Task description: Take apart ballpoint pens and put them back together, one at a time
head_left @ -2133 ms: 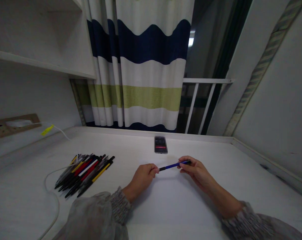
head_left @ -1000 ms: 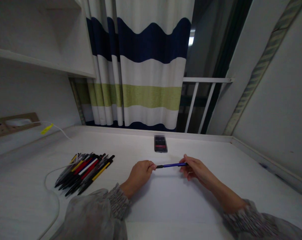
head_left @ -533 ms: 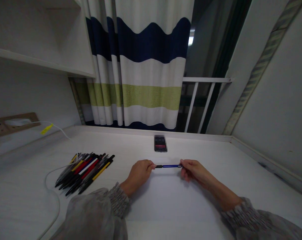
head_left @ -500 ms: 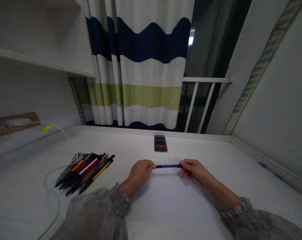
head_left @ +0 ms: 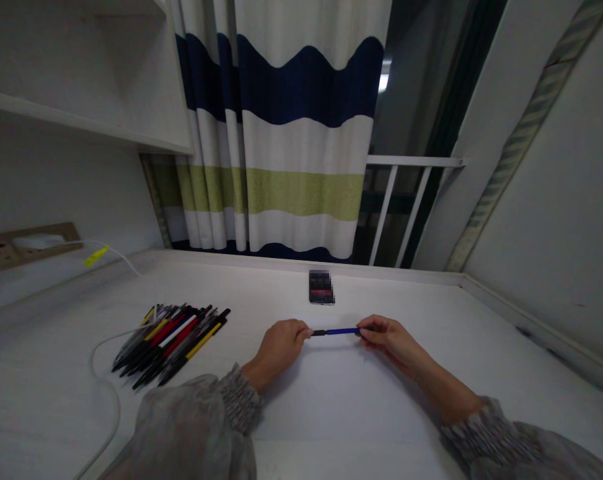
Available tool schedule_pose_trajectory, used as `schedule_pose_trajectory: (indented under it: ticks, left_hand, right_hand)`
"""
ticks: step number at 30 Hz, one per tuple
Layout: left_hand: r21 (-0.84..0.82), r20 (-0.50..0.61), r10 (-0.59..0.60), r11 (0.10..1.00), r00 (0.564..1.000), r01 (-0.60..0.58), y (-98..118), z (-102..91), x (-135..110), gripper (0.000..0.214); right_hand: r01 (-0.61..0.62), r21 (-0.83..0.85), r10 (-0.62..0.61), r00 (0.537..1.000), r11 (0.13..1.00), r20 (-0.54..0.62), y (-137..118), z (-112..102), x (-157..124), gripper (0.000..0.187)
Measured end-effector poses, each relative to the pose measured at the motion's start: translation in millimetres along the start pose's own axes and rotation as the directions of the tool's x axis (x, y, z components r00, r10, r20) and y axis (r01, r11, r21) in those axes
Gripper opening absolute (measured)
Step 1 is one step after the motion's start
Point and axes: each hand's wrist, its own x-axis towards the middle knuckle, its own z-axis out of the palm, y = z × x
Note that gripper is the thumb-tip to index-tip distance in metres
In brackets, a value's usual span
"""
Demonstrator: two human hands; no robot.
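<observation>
A slim blue pen (head_left: 342, 331) with a black grip section lies level between my two hands, above the white desktop. My left hand (head_left: 282, 343) pinches its black end between thumb and fingers. At the blue end, my right hand (head_left: 387, 339) is closed on the pen with thumb and fingertips. Both tips of the pen are hidden by my fingers. To the left of my left hand rests a pile of pens (head_left: 174, 340) in black, yellow, red, white and grey.
Behind my hands a phone (head_left: 322, 287) lies on the white desk (head_left: 216, 280). A white cable (head_left: 115, 393) runs along the left side, past the pens. On the left wall is a socket strip (head_left: 31, 243). A striped curtain (head_left: 304, 193) hangs beyond the desk's back edge.
The fingers of my right hand have shifted slightly on the blue end of the pen. My left hand keeps its pinch, and the pile of pens is unchanged.
</observation>
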Motion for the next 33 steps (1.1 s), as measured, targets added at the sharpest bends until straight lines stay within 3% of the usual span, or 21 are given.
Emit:
schedule_pose_trajectory:
  ticks: [2,5,8,17,22,25,33]
  left_hand:
    - [-0.005,0.003,-0.001,1.000,1.000,0.001,0,0.0,0,0.030]
    - [-0.003,0.005,-0.001,1.000,1.000,0.001,0,-0.2,0,0.030]
    - [0.000,0.002,0.001,1.000,1.000,-0.001,0,-0.3,0,0.030]
    - [0.007,-0.005,0.009,1.000,1.000,-0.009,-2,-1.4,1,0.030]
    - [0.010,-0.006,0.017,1.000,1.000,-0.017,-2,-0.4,1,0.029]
    - [0.007,-0.001,0.007,1.000,1.000,-0.007,-3,0.5,2,0.027]
    - [-0.020,-0.003,-0.004,1.000,1.000,0.004,-10,1.1,3,0.021]
  right_hand:
    - [0.017,0.034,-0.017,1.000,0.999,-0.011,0,-1,1,0.023]
    - [-0.058,0.074,0.059,0.998,0.996,-0.013,-2,0,-1,0.024]
    - [-0.121,0.010,0.121,0.992,0.993,0.022,-1,2,-2,0.030]
    - [0.143,0.018,-0.140,0.983,0.990,-0.119,6,-4,7,0.024]
    - [-0.041,0.002,0.041,0.998,0.999,-0.056,3,2,2,0.028]
    - [-0.060,-0.044,0.059,0.998,0.997,-0.007,3,2,2,0.025]
    - [-0.031,-0.058,0.021,0.986,0.998,-0.168,0,-16,10,0.010]
